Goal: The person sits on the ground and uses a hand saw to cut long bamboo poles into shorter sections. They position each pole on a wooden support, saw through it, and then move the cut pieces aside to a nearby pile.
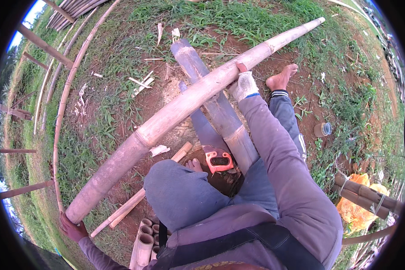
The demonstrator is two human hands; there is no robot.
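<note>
A long, thick bamboo pole [184, 105] slants from the lower left to the upper right. My bare left hand [73, 227] is closed round its near end. In a white work glove, my right hand [245, 85] grips the pole past its middle, the thumb over the top and some fingers hidden behind it. Under the pole, crossing it, a greyish bamboo length [227, 118] runs back toward my legs. Alongside that length lies a hand saw [218, 161] with an orange handle, its blade passing partly beneath the pole.
Several cut bamboo tubes [145, 243] stand near my left side, by split bamboo strips [126, 209]. A small jar [322, 130] sits on the ground at the right, beyond my outstretched leg. An orange bag [353, 209] lies behind tied bamboo [369, 196]. Bamboo rails [60, 117] curve along the left.
</note>
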